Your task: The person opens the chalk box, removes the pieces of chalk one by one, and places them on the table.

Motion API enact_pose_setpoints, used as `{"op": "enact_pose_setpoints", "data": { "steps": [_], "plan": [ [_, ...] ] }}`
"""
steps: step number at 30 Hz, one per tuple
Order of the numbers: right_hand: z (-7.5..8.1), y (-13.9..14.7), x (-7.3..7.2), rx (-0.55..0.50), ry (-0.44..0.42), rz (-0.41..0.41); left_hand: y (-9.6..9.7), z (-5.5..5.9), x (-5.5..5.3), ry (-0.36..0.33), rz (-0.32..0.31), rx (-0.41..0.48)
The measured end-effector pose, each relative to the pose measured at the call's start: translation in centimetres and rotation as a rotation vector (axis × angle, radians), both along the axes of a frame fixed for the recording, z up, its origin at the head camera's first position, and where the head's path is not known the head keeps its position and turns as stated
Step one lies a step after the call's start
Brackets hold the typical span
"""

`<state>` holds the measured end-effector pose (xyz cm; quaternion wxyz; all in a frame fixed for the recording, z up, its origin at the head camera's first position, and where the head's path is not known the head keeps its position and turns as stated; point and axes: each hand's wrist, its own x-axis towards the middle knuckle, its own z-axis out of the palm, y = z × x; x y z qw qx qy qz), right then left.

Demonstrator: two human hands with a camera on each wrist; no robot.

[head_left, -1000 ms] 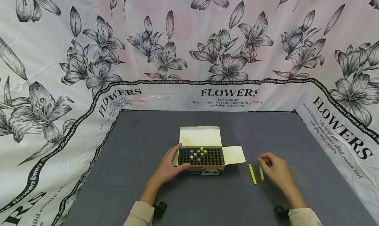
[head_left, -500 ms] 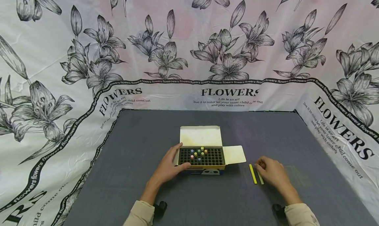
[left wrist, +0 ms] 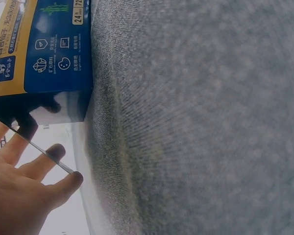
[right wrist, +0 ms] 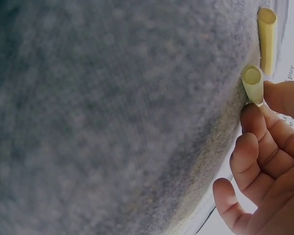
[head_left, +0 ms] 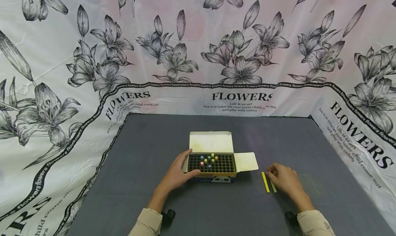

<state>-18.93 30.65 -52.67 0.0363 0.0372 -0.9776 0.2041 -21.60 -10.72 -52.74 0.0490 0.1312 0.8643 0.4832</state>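
My left hand (head_left: 177, 172) grips the left end of an open chalk box (head_left: 216, 175), thumb at the front rim and index finger at the back corner. In the left wrist view the other fingers (left wrist: 39, 169) lie spread along a side flap below the blue-and-yellow box wall (left wrist: 59, 73). Several colored chalk sticks stand in the box's black holed insert. To the right, my right hand (head_left: 286, 181) pinches a pale yellow-green chalk stick (head_left: 273, 187) between thumb and fingertips, low over the table. A bright yellow chalk stick (head_left: 265, 182) lies just left of it, nearly parallel.
The box's white lid (head_left: 211, 142) stands folded back, and a white side flap (head_left: 245, 161) sticks out to the right. All rests on a dark grey tabletop (head_left: 148, 136). A flower-printed white cloth (head_left: 179, 98) surrounds the table at the back and sides.
My right hand has shifted slightly left, bringing the pale chalk stick closer beside the yellow one, its angle now more slanted. My left hand keeps its place on the box.
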Motion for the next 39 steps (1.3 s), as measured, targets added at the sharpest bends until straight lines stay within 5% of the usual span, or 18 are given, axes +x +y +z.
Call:
{"op": "enact_pose_setpoints", "data": {
  "steps": [10, 19, 27, 34, 39],
  "plan": [
    [0.6, -0.1, 0.1, -0.041, 0.025, -0.054, -0.1, 0.0, 0.0, 0.004, -0.013, 0.003],
    [2.9, -2.5, -0.3, -0.169, 0.374, -0.052, -0.1, -0.1, 0.1, 0.003, -0.013, 0.018],
    [4.3, -6.9, -1.7, -0.254, 0.609, 0.108, 0.0, 0.0, -0.1, 0.011, -0.009, 0.010],
    [3.8, -10.9, -2.1, -0.236, 0.632, 0.255, 0.1, 0.3, 0.0, 0.009, -0.008, 0.018],
    [3.3, -13.6, -1.7, -0.178, 0.529, 0.346, 0.0, 0.1, 0.0, 0.002, -0.003, 0.023]
  ]
}}
